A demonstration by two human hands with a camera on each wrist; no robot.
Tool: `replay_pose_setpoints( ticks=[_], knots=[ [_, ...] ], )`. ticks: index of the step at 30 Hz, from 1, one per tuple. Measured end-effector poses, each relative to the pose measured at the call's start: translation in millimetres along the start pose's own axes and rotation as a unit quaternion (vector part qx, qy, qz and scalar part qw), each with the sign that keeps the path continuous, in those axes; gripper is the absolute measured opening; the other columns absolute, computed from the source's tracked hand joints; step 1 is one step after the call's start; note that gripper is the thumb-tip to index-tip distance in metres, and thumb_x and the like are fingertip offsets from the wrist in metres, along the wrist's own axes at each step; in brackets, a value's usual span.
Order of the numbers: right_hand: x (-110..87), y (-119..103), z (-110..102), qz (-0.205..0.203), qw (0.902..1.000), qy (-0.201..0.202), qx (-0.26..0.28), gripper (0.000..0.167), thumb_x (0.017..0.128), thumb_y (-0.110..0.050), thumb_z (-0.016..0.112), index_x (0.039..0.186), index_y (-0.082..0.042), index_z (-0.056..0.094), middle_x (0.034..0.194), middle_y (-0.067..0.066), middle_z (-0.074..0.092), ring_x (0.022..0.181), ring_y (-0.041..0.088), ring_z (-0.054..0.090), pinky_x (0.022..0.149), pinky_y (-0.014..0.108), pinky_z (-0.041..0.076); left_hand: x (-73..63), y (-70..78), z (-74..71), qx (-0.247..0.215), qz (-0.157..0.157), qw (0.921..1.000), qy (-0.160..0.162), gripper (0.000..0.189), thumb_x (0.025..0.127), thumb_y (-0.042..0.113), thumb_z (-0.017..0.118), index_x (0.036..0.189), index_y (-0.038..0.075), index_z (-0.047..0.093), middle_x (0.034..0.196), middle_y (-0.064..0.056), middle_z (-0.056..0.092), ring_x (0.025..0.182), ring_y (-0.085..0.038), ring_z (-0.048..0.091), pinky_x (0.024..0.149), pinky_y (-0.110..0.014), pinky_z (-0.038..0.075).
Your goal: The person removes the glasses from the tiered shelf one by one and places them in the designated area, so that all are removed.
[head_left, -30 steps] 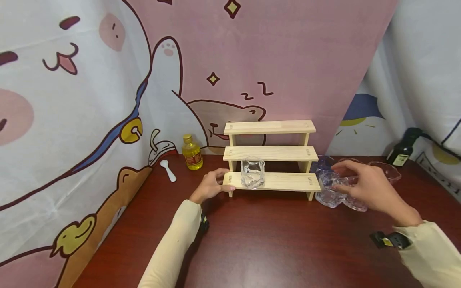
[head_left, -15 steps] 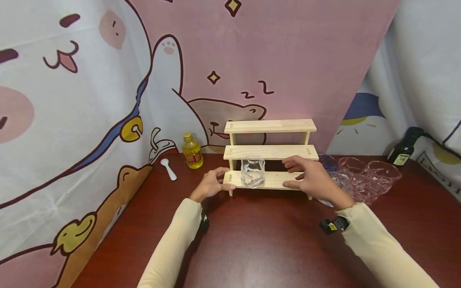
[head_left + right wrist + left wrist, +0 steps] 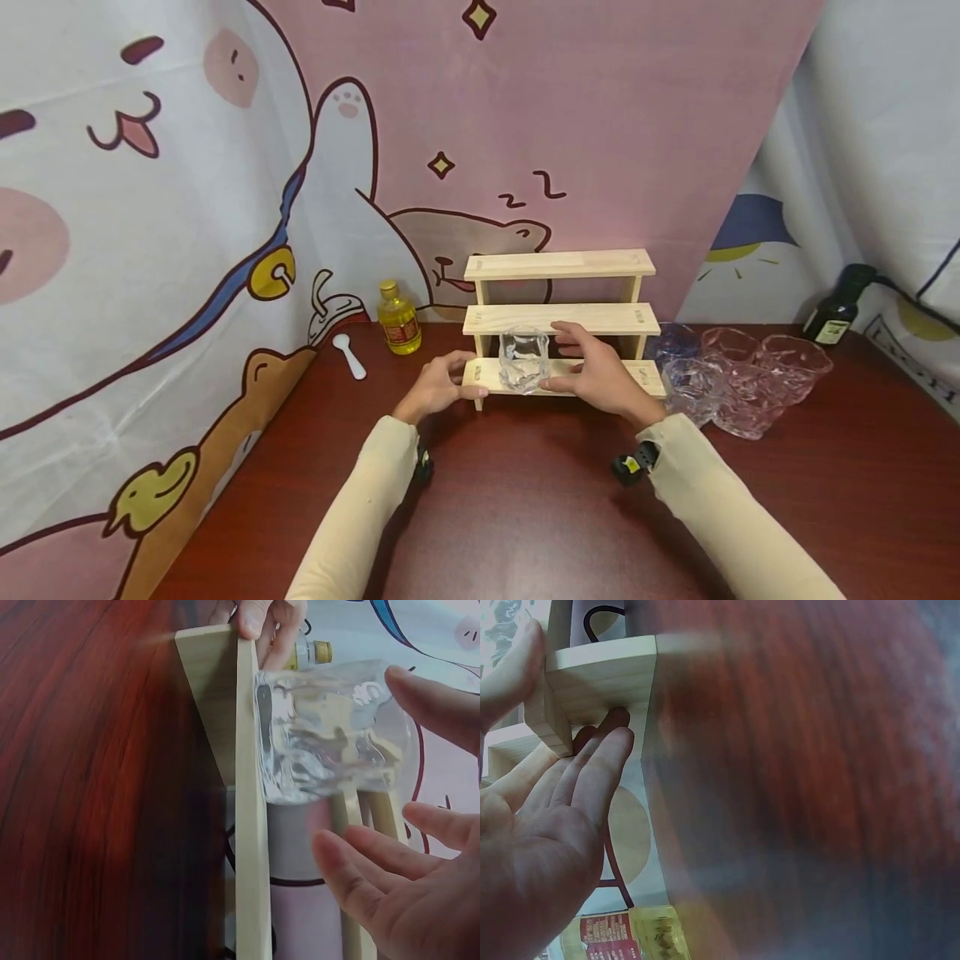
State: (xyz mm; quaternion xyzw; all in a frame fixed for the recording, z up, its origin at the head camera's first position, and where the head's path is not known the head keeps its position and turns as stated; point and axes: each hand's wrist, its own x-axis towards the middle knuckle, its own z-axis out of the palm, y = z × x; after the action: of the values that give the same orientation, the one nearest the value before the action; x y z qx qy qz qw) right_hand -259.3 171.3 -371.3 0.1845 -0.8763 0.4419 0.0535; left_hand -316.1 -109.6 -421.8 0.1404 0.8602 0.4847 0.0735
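A three-step wooden display shelf (image 3: 558,266) stands near the backdrop. One clear, wavy glass cup (image 3: 523,358) sits upright on its lowest step, left of the middle. My left hand (image 3: 437,386) holds the left end of that step; in the left wrist view its thumb is on one side of the wood and its fingers lie along the other. Close on the cup's right side is my right hand (image 3: 596,379). In the right wrist view that hand's thumb and fingers are spread beside the cup (image 3: 322,735), its thumb tip by the rim, and do not grip it.
Right of the shelf stand several glass cups: a clear one (image 3: 693,392), a bluish one (image 3: 672,342) and pinkish ones (image 3: 795,358). A dark bottle (image 3: 834,308) is at the back right. Left of the shelf are a yellow oil bottle (image 3: 399,321) and a white spoon (image 3: 349,357).
My right hand has moved left from the cups beside the shelf, across the lowest step, to the clear cup on it. My left hand has stayed on the step's end.
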Motion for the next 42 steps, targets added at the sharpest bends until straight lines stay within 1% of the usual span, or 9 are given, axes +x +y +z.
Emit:
replay_pose_setpoints(
  ticks=[5, 8, 12, 17, 21, 25, 33, 42],
  knots=[
    [9.0, -3, 12, 0.001, 1.0000, 0.000, 0.005, 0.093, 0.079, -0.021, 0.086, 0.155, -0.009, 0.033, 0.147, 0.025, 0.051, 0.131, 0.044, 0.054, 0.103, 0.056, 0.050, -1.4, -1.1, -0.4, 0.003, 0.002, 1.0000, 0.004, 0.066, 0.080, 0.016, 0.086, 0.138, 0.008, 0.057, 0.139, -0.015, 0.062, 0.131, -0.034, 0.059, 0.104, -0.046, 0.053],
    [12.8, -4, 16, 0.008, 0.9999, -0.001, 0.013, 0.094, 0.078, -0.020, 0.087, 0.154, -0.008, 0.034, 0.146, 0.026, 0.050, 0.129, 0.043, 0.056, 0.103, 0.056, 0.050, -1.3, -0.7, -0.4, -0.002, 0.003, 1.0000, 0.004, 0.066, 0.080, 0.016, 0.086, 0.138, 0.008, 0.057, 0.139, -0.015, 0.062, 0.130, -0.034, 0.059, 0.104, -0.047, 0.052],
    [15.7, -5, 22, 0.023, 0.9995, -0.004, 0.019, 0.097, 0.076, -0.020, 0.088, 0.155, -0.009, 0.033, 0.148, 0.024, 0.049, 0.128, 0.042, 0.058, 0.104, 0.055, 0.049, -0.5, -0.2, -0.5, -0.005, 0.004, 1.0000, 0.003, 0.066, 0.080, 0.016, 0.086, 0.139, 0.008, 0.057, 0.139, -0.014, 0.062, 0.130, -0.033, 0.060, 0.103, -0.046, 0.053],
    [18.1, -6, 27, 0.036, 0.9992, -0.005, 0.015, 0.099, 0.076, -0.025, 0.089, 0.155, -0.012, 0.032, 0.148, 0.023, 0.050, 0.130, 0.042, 0.057, 0.105, 0.056, 0.048, 0.4, -0.3, -0.7, -0.003, 0.001, 1.0000, 0.000, 0.065, 0.080, 0.015, 0.086, 0.138, 0.008, 0.057, 0.139, -0.014, 0.062, 0.129, -0.033, 0.061, 0.102, -0.045, 0.054],
    [19.6, -8, 32, 0.046, 0.9989, 0.007, 0.004, 0.099, 0.077, -0.029, 0.088, 0.156, -0.012, 0.031, 0.151, 0.023, 0.047, 0.132, 0.042, 0.053, 0.108, 0.057, 0.044, 0.4, -1.3, -0.8, -0.003, 0.001, 1.0000, -0.001, 0.066, 0.080, 0.016, 0.085, 0.138, 0.008, 0.057, 0.139, -0.014, 0.062, 0.129, -0.034, 0.060, 0.103, -0.046, 0.053],
    [21.1, -9, 37, 0.055, 0.9983, 0.021, 0.000, 0.098, 0.077, -0.028, 0.088, 0.156, -0.013, 0.032, 0.154, 0.022, 0.045, 0.134, 0.041, 0.051, 0.110, 0.058, 0.042, 0.2, -0.6, -0.6, -0.001, 0.003, 1.0000, -0.001, 0.066, 0.081, 0.015, 0.085, 0.139, 0.007, 0.056, 0.139, -0.015, 0.061, 0.130, -0.035, 0.059, 0.103, -0.046, 0.053],
    [22.5, -10, 43, 0.056, 0.9970, 0.050, -0.020, 0.091, 0.079, -0.029, 0.086, 0.153, -0.015, 0.037, 0.149, 0.022, 0.050, 0.133, 0.040, 0.053, 0.107, 0.058, 0.045, -0.5, -0.3, -0.6, 0.005, -0.002, 1.0000, 0.001, 0.065, 0.081, 0.016, 0.085, 0.139, 0.008, 0.056, 0.139, -0.015, 0.062, 0.131, -0.034, 0.059, 0.103, -0.047, 0.053],
    [19.2, -10, 44, 0.063, 0.9959, 0.064, -0.004, 0.090, 0.077, -0.029, 0.088, 0.152, -0.017, 0.040, 0.144, 0.020, 0.056, 0.129, 0.038, 0.056, 0.106, 0.056, 0.047, -0.8, -2.1, 0.1, 0.000, -0.001, 1.0000, 0.000, 0.066, 0.080, 0.015, 0.085, 0.139, 0.008, 0.056, 0.139, -0.015, 0.061, 0.129, -0.034, 0.060, 0.102, -0.046, 0.054]
  ],
)
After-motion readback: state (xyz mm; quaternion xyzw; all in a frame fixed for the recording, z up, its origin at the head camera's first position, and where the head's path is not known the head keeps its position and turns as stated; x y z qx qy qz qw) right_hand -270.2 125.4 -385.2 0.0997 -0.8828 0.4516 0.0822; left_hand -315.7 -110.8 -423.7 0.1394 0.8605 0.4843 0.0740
